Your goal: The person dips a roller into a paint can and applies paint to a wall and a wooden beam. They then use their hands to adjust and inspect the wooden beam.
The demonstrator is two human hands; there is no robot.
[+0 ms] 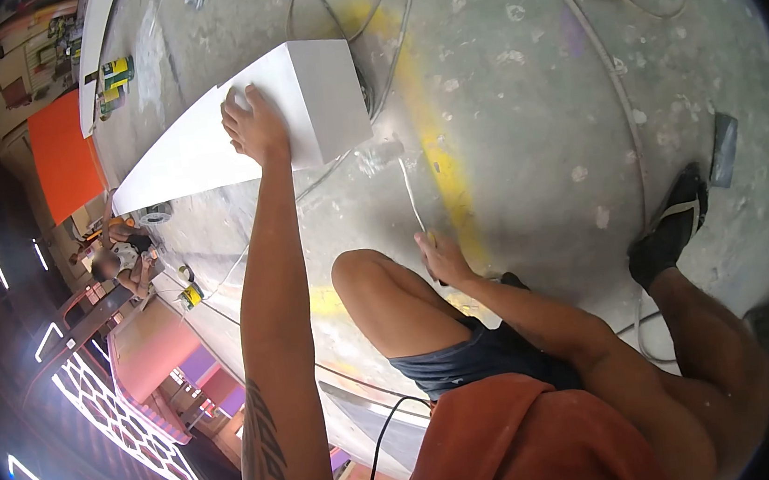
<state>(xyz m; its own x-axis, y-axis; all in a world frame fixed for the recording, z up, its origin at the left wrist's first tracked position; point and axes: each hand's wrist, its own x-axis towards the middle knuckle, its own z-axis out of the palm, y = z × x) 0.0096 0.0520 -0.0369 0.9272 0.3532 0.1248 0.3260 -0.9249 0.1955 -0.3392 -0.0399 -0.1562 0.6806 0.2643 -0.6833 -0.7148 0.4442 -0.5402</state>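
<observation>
Where the white box (206, 151) lies: on the concrete floor (532, 131)
How it should handle: stiff, probably light; best held by opposite edges
Left hand (256, 130): fingers spread against its long face
Right hand (444, 258): closed round a thin-rodded tool (413, 195)

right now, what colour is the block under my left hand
The block is white, in the head view.

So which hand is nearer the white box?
Left. The left hand is on the white box itself; the right hand is apart from it, out over the floor, gripping a thin-rodded tool.
</observation>
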